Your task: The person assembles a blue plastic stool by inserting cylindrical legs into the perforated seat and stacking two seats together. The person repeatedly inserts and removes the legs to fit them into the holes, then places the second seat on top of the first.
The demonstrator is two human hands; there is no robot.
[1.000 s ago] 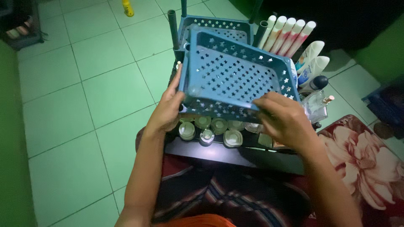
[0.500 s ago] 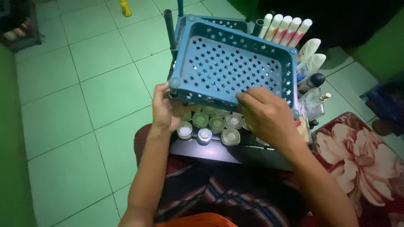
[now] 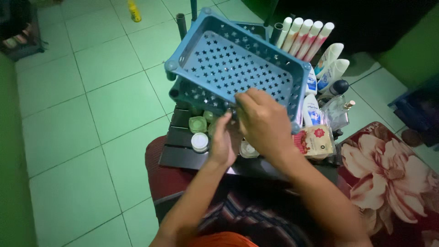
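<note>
A blue plastic tray (image 3: 238,64) with star-shaped holes hangs tilted above a dark shelf (image 3: 180,155). My right hand (image 3: 263,121) grips the tray's near rim from above. Just under that rim, my left hand (image 3: 222,142) has its fingers raised against the tray's front wall; whether it holds anything is hidden. Small round jars (image 3: 200,142) stand on the shelf right beside my left hand. Behind the lifted tray sits a second blue tray (image 3: 253,28) between dark upright poles (image 3: 181,24).
Pink-and-white tubes (image 3: 307,39), white bottles (image 3: 332,68), a glass perfume bottle (image 3: 340,112) and a small patterned packet (image 3: 316,139) crowd the right. A floral cushion (image 3: 393,174) lies at right. On the green tiled floor (image 3: 82,100) stands a yellow bottle (image 3: 133,11).
The tray has swung left and tilted up. My left hand let go of its left corner and moved right, under the front edge. Bottles and the packet at right are now uncovered.
</note>
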